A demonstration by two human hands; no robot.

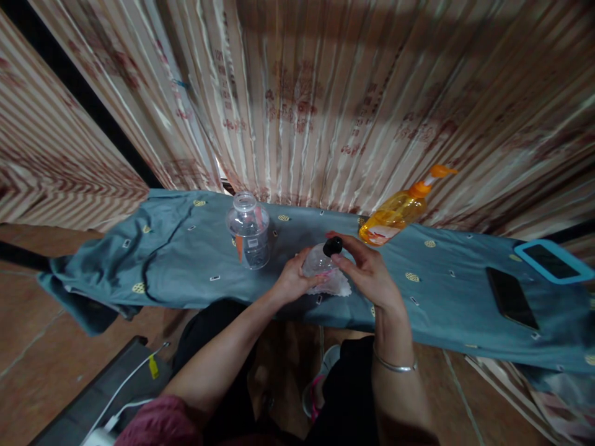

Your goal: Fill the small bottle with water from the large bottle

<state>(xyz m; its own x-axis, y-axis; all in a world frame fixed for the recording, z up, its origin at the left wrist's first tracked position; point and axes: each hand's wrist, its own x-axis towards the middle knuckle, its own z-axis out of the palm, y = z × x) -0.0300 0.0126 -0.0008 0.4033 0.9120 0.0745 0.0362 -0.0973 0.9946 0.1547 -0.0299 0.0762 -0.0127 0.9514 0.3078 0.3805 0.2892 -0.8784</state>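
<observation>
A small clear bottle (317, 260) with a black cap (333, 246) stands in front of me, tilted a little. My left hand (295, 272) is closed around its body from the left. At the top, my right hand (372, 272) has its thumb and fingers on either side of the black cap. A white piece with a scalloped edge (338, 284) shows at the bottle's lower side; whether it is cloth or paper I cannot tell. To the left stands an uncapped clear plastic bottle (251, 238), and behind my right hand a pump bottle of orange-yellow liquid (393, 217).
A blue-green patterned cloth (186, 285) covers the narrow table. On its right lie a black phone (511, 297) and a light-blue framed object (553, 260). A striped curtain (297, 105) hangs behind. At lower left, a white cable (125, 384) crosses a dark surface.
</observation>
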